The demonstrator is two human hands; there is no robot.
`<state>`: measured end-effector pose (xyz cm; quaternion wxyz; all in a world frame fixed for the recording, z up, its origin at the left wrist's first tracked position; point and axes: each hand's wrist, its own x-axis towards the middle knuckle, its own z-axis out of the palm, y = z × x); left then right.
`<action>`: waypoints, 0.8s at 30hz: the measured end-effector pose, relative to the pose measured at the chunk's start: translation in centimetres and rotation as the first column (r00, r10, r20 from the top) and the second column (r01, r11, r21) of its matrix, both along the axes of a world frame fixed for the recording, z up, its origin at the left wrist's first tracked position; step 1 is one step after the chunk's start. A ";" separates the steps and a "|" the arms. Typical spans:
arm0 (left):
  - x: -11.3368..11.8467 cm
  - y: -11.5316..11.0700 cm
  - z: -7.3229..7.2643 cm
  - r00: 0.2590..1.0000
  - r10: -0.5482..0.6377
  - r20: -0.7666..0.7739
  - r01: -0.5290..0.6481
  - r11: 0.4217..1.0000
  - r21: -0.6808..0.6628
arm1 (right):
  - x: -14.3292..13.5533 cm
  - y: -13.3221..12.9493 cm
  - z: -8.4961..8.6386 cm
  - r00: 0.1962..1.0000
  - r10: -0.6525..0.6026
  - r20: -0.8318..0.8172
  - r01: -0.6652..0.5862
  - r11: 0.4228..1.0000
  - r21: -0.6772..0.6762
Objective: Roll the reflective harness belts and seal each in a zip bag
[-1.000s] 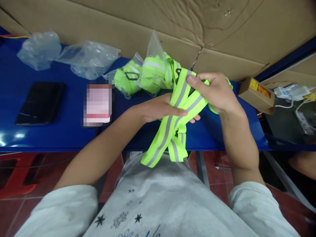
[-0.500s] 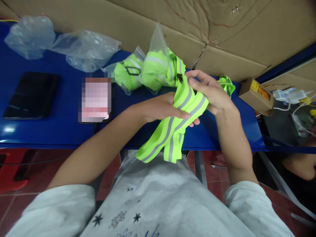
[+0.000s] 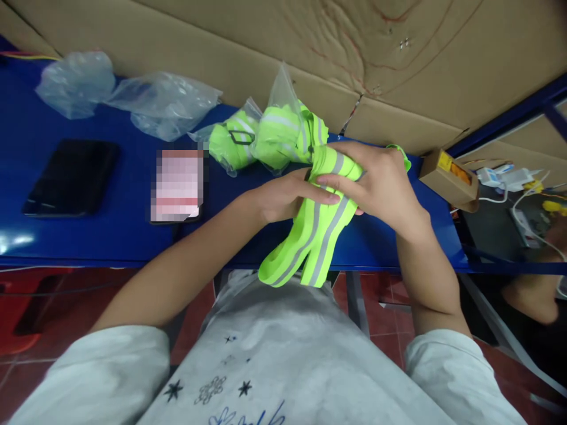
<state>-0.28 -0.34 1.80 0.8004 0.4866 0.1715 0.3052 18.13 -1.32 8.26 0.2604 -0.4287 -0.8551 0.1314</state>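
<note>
A neon yellow-green strap with a grey stripe (image 3: 316,230) is bunched in layers between my hands, its loops hanging over the table's front edge. My left hand (image 3: 295,193) grips it from the left, thumb across the front. Wrapped over its upper part from the right is my right hand (image 3: 370,180), thumb pressed on the layers. Just behind lie a clear bag of rolled strap (image 3: 279,133) and a smaller bagged roll (image 3: 233,141) with a black buckle. More green strap (image 3: 401,154) shows behind my right hand.
On the blue table (image 3: 128,236) lie a black flat object (image 3: 71,177), a blurred-out phone-like object (image 3: 177,186) and crumpled clear bags (image 3: 168,103). A small cardboard box (image 3: 449,180) stands at the right. Another person's arm (image 3: 535,295) shows at the far right. Cardboard (image 3: 266,35) lines the back.
My right hand has come down and left over the strap, its fingers now covering the upper layers. The hanging loops have shifted slightly right and drawn closer together. The camera view has shifted a little.
</note>
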 end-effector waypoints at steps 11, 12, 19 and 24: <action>0.5 -0.9 0.9 0.989 -0.109 -0.095 0.125 0.976 0.179 | 1.4 1.1 1.0 0.849 -0.224 -0.478 0.010 0.912 -0.411; 0.4 -0.9 0.8 0.990 -0.100 -0.102 0.119 0.974 0.193 | 1.5 1.6 0.2 0.847 -0.238 -0.476 -0.018 0.881 -0.473; 0.4 0.0 -0.2 0.992 -0.090 -0.084 0.111 0.952 0.287 | 1.9 2.6 -2.8 0.955 -0.081 -0.285 0.003 0.964 -0.266; 0.6 0.4 -1.1 0.994 0.011 -0.111 0.023 0.955 0.297 | 1.8 1.2 -2.1 0.984 0.115 -0.135 -0.149 0.949 -0.279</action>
